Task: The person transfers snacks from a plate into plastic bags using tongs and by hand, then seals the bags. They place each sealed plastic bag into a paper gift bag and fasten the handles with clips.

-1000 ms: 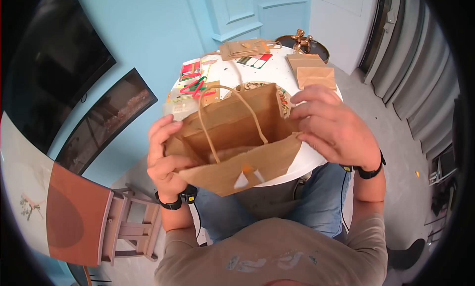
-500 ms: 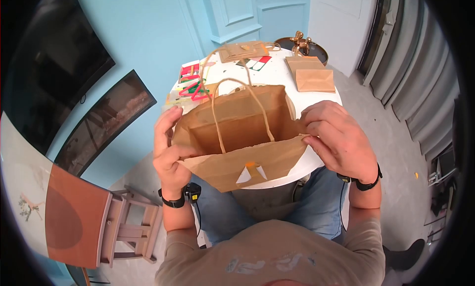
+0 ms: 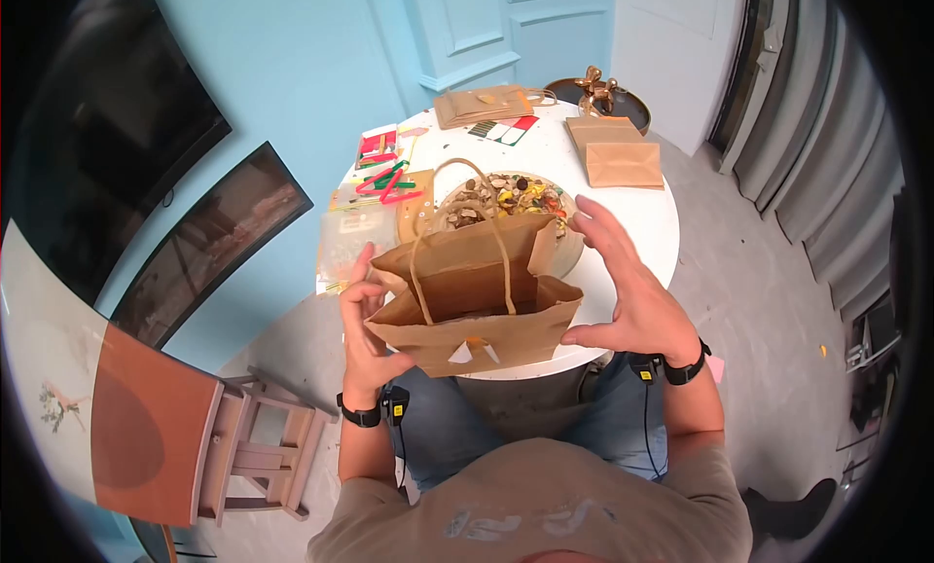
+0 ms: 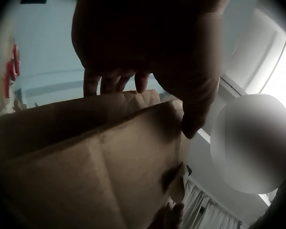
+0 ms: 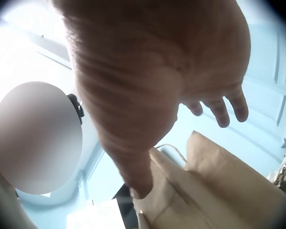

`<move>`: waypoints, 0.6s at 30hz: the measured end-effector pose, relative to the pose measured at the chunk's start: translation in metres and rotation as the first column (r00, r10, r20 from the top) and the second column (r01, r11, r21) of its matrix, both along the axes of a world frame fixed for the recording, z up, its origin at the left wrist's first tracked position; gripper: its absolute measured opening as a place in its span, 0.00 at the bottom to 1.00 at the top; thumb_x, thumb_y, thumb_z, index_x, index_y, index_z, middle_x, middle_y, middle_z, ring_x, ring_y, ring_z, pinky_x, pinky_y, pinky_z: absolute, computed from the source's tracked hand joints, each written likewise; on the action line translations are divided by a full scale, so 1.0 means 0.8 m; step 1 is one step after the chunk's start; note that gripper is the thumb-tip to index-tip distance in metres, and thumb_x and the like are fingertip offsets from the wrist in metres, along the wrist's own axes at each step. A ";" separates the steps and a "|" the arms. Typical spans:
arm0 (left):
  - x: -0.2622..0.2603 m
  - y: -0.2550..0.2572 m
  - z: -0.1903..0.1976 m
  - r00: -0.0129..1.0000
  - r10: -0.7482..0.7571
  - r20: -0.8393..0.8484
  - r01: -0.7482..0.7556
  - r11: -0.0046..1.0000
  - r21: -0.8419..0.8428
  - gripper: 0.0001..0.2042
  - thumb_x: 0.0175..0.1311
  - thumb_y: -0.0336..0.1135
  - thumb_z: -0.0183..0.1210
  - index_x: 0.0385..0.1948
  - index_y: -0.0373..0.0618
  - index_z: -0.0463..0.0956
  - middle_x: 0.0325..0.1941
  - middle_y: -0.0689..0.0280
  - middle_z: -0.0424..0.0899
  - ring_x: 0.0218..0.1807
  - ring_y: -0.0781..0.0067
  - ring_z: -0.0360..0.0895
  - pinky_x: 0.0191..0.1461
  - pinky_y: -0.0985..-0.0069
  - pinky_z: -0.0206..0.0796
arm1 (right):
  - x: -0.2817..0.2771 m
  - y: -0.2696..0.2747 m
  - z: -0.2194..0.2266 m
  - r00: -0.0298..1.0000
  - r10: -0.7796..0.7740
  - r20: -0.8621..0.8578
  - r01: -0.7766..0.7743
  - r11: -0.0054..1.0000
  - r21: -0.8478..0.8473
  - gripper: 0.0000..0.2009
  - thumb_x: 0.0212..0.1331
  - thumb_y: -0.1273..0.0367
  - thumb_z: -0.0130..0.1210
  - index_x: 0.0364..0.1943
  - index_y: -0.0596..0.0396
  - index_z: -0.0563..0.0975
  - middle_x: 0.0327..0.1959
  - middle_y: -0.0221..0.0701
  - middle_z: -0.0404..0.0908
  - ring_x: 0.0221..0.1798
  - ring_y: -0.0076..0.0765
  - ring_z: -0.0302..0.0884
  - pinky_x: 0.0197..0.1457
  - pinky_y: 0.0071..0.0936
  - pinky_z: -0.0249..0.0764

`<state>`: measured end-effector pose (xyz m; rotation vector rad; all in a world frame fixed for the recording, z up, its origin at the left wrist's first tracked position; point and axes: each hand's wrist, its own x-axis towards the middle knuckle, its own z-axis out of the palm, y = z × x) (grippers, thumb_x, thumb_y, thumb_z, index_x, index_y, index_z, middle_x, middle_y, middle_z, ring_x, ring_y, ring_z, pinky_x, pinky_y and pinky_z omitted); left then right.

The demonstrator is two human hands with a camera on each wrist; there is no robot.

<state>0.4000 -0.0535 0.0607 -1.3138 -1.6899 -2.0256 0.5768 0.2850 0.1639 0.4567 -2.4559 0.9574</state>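
A brown paper bag (image 3: 530, 346) with twisted paper handles stands open-mouthed at the near edge of the round white table (image 3: 654, 232). A small orange-and-white sticker (image 3: 474, 350) marks its front. My left hand (image 3: 367, 347) is at the bag's left side, thumb toward the front corner and fingers reaching down along the far side, as the left wrist view shows. At the opposite side my right hand (image 3: 637, 310) is spread wide, its thumb tip right by the bag's front corner and its fingers straight. The bag's inside is dark.
Behind the bag lies a round dish (image 3: 572, 259) of small mixed colourful pieces. Left of it are a clear plastic packet (image 3: 356, 242) and red and green strips (image 3: 391, 193). Flat paper bags (image 3: 482, 108) lie at the back, more paper bags (image 3: 623, 164) at the right.
The bag has come lower and its sides now fold inward. My right hand has let go of its rim and spread out; my left fingers have loosened from the rim to the side.
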 end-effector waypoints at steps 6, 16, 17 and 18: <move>-0.002 0.015 -0.007 0.937 -0.073 0.343 0.045 0.995 0.088 0.39 0.63 0.23 0.77 0.74 0.44 0.63 0.73 0.52 0.83 0.68 0.61 0.85 0.69 0.64 0.81 | -0.053 -0.005 -0.099 0.956 0.170 0.240 -0.037 0.879 -0.475 0.53 0.58 0.72 0.81 0.87 0.57 0.59 0.77 0.43 0.78 0.79 0.39 0.76 0.84 0.42 0.69; -0.012 0.020 -0.014 0.897 -0.122 0.425 0.102 0.992 0.070 0.16 0.74 0.23 0.70 0.61 0.34 0.86 0.54 0.63 0.94 0.54 0.78 0.89 0.56 0.76 0.81 | -0.060 -0.010 -0.066 0.934 0.239 0.265 -0.055 0.830 -0.555 0.17 0.71 0.71 0.73 0.61 0.62 0.88 0.52 0.34 0.95 0.54 0.25 0.90 0.61 0.30 0.83; -0.012 0.022 -0.006 0.897 -0.120 0.426 0.098 0.992 0.074 0.16 0.74 0.23 0.70 0.61 0.34 0.86 0.54 0.63 0.94 0.54 0.78 0.89 0.56 0.76 0.81 | -0.059 -0.013 -0.054 0.970 0.112 0.215 -0.023 0.924 -0.381 0.17 0.70 0.70 0.74 0.58 0.64 0.88 0.48 0.37 0.96 0.51 0.28 0.91 0.56 0.31 0.85; -0.014 0.024 0.002 0.910 -0.118 0.397 0.092 0.992 0.084 0.16 0.74 0.23 0.70 0.61 0.34 0.85 0.53 0.64 0.94 0.52 0.79 0.89 0.56 0.77 0.80 | -0.056 -0.014 -0.042 0.969 0.117 0.217 -0.027 0.926 -0.377 0.17 0.70 0.70 0.74 0.58 0.64 0.88 0.48 0.37 0.96 0.51 0.28 0.91 0.56 0.31 0.85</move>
